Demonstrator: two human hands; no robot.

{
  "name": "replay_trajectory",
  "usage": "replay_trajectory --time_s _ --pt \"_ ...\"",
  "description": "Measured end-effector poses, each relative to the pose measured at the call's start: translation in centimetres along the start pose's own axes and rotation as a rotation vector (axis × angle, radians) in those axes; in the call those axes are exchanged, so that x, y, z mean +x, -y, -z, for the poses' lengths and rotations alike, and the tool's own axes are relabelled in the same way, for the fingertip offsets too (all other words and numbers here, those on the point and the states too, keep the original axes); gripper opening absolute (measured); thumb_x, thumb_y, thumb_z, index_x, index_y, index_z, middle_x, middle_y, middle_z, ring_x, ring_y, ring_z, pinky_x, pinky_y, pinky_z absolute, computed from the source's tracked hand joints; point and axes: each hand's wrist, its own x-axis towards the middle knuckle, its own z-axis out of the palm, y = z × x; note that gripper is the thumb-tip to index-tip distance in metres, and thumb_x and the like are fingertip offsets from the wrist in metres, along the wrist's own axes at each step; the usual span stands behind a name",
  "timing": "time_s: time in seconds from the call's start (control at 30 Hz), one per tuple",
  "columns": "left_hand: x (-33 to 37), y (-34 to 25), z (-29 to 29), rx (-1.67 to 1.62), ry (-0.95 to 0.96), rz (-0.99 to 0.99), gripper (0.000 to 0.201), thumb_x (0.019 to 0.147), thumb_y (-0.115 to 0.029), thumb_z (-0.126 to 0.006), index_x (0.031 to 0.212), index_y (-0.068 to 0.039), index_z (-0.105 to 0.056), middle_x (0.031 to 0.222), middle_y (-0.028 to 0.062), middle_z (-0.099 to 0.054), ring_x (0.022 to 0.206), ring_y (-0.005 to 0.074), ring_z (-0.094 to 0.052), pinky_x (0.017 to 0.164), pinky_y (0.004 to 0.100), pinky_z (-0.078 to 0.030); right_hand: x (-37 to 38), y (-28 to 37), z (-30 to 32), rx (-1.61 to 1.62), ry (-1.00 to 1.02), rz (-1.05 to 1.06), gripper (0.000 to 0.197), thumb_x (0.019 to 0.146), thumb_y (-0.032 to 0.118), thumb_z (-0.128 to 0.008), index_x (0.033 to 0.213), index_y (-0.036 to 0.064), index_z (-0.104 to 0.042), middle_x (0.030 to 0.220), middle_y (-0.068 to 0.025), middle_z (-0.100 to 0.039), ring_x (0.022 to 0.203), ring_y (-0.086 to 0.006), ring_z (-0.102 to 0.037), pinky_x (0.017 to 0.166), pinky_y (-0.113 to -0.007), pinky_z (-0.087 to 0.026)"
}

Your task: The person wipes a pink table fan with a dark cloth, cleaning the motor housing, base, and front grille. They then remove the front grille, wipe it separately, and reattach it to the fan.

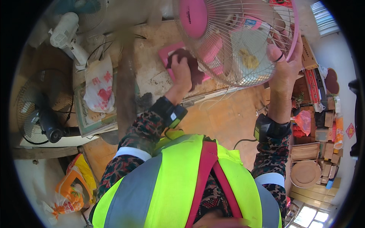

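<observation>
A pink electric fan with a round wire guard (237,74) and a pink centre disc (193,15) takes up the upper right. Its far-right rim is gripped by my right hand (283,70), thumb on the near face and the other fingers partly hidden behind the wires. Lower and to the left, my left hand (181,72) is closed over a crumpled dark maroon cloth (196,76). That cloth lies against the fan's flat pink base (164,54), covering part of it. The base rests on a worn, stained tabletop (150,78).
At left are a white fan (64,30), a black fan (49,121) and a white plastic bag with red print (99,85). Orange and yellow bags (72,190) hang lower left. Stacked boxes (325,152) and a round wooden stool (305,174) stand at right, on an orange tiled floor (224,117).
</observation>
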Motion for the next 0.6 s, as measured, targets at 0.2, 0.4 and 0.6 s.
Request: replay_trajectory --time_s 0.2,0.4,0.6 --pt "-8.5 1.0 1.3 0.309 0.319 -0.119 0.018 0.080 0.000 -0.054 0.098 -0.001 -0.056 0.090 0.0042 -0.062 0.079 0.0142 -0.059 0.071 0.0289 -0.051 0.4 0.2 -0.8 -0.060 -0.045 0.055 0.081 0.079 0.007 -0.076 0.148 0.0022 -0.034 0.138 -0.0169 -0.050 0.120 -0.0280 -0.057 0.092 -0.035 -0.054" --pt "-9.4 -2.0 0.4 0.059 0.469 -0.146 0.021 0.078 0.000 -0.059 0.099 -0.002 -0.056 0.080 -0.0033 -0.053 0.073 0.0063 -0.049 0.062 0.0233 -0.041 1.3 0.7 0.0 0.096 -0.006 0.022 0.083 0.071 0.004 -0.083 0.141 -0.0001 -0.039 0.119 -0.0143 -0.059 0.100 -0.0194 -0.064 0.083 -0.031 -0.057" --pt "-11.6 -9.9 -2.6 -0.018 0.590 -0.382 0.018 0.078 0.001 -0.060 0.095 -0.004 -0.056 0.077 -0.0057 -0.052 0.069 0.0024 -0.044 0.058 0.0201 -0.035 0.6 0.8 -0.2 0.079 -0.046 0.042 0.091 0.067 0.010 -0.087 0.142 -0.0014 -0.037 0.120 -0.0145 -0.060 0.098 -0.0175 -0.064 0.082 -0.029 -0.055"
